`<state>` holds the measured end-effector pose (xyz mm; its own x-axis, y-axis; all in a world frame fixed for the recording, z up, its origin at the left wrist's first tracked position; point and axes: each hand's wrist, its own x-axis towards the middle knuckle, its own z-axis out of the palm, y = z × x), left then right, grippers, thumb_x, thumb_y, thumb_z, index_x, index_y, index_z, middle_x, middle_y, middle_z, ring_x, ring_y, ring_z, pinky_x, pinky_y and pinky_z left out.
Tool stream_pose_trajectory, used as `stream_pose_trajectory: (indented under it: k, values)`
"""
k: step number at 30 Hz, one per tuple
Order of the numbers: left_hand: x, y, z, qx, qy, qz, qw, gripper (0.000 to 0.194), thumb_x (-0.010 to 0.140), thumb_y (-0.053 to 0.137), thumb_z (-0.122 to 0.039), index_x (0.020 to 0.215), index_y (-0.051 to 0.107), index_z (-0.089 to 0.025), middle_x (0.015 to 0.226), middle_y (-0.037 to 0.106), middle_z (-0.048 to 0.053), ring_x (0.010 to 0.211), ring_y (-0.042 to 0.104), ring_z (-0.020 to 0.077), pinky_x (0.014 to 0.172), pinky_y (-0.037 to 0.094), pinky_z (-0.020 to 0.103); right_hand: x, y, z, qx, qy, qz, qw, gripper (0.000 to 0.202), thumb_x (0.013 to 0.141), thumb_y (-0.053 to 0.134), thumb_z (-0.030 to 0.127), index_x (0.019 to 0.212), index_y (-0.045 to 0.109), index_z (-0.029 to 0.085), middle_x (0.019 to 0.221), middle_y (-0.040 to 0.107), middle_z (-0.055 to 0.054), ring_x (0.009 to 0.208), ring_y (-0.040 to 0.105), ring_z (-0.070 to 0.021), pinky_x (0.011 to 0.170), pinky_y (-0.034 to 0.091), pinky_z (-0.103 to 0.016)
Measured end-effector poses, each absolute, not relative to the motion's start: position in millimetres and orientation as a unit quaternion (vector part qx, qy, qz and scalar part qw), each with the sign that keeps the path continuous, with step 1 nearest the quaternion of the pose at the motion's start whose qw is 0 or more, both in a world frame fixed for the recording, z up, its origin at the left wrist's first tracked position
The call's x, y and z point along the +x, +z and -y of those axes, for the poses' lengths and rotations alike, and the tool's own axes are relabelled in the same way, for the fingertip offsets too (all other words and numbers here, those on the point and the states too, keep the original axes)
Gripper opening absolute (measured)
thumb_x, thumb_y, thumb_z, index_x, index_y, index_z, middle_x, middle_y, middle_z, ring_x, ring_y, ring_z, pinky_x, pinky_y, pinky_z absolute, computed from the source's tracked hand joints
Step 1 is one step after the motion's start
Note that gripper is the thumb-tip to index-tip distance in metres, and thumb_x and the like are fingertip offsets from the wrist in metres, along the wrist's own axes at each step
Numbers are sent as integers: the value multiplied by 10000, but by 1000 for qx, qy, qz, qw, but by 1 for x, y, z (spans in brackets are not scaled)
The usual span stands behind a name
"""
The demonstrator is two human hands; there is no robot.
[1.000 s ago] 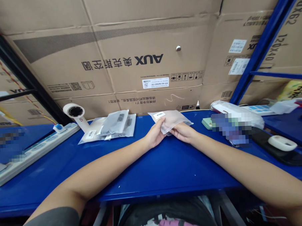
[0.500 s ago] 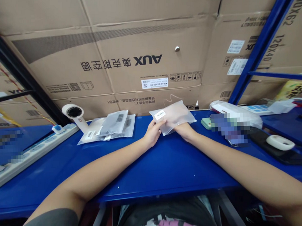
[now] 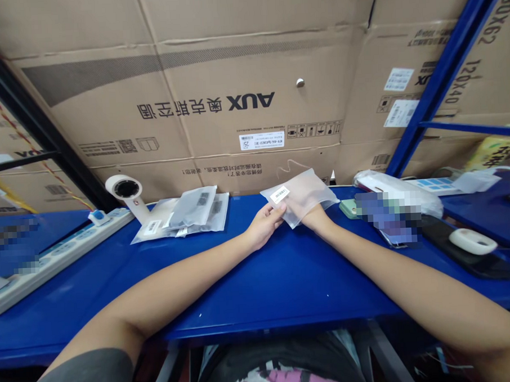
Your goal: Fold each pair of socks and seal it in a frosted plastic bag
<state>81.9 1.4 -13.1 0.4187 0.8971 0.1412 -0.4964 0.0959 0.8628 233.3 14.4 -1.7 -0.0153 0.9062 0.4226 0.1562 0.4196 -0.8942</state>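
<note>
A frosted plastic bag with a white barcode label is held up over the blue table, near its back edge. My left hand is closed on the bag's left lower edge, the thumb in front near the label. My right hand shows only dimly through the frosted plastic from the wrist on. Whether it is inside the bag or behind it I cannot tell, and its fingers are hidden. Several more bags of the same kind lie stacked to the left, with barcode labels.
A white handheld device with a round dark head stands behind the stacked bags. A long white power strip runs along the left. To the right are a green box, a plastic-wrapped white item and a white mouse. Cardboard forms the back wall.
The bag has shifted slightly right and tilted, with its right side lower. My left hand has followed a little to the right and still grips its edge.
</note>
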Motion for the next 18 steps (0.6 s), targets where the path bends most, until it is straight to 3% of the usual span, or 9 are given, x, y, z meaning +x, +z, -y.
stream_pose_trajectory:
  k: [8, 14, 18]
  values:
    - [79, -12, -4, 413, 498, -235, 725, 247, 796, 740, -153, 1037, 690, -160, 963, 737, 66, 899, 684, 163, 957, 473, 320, 230, -4, -11, -430, 370, 628, 533, 358, 786, 696, 429, 1101, 680, 260, 1059, 740, -62, 1004, 678, -275, 972, 510, -444]
    - [77, -6, -3, 390, 464, -232, 761, 166, 870, 599, -204, 1000, 688, -154, 934, 745, 77, 876, 699, 183, 966, 479, 331, 231, 4, -5, -444, 331, 642, 530, 491, 655, 802, 398, 1108, 679, 255, 1070, 732, -75, 1067, 654, -301, 1056, 446, -487]
    - [78, -5, -1, 394, 460, -233, 761, 162, 882, 604, -240, 1011, 673, -169, 960, 745, 70, 892, 697, 184, 983, 465, 338, 232, 7, -7, -456, 313, 645, 527, 446, 633, 815, 357, 1044, 701, 226, 1022, 732, -97, 1044, 656, -327, 1054, 432, -529]
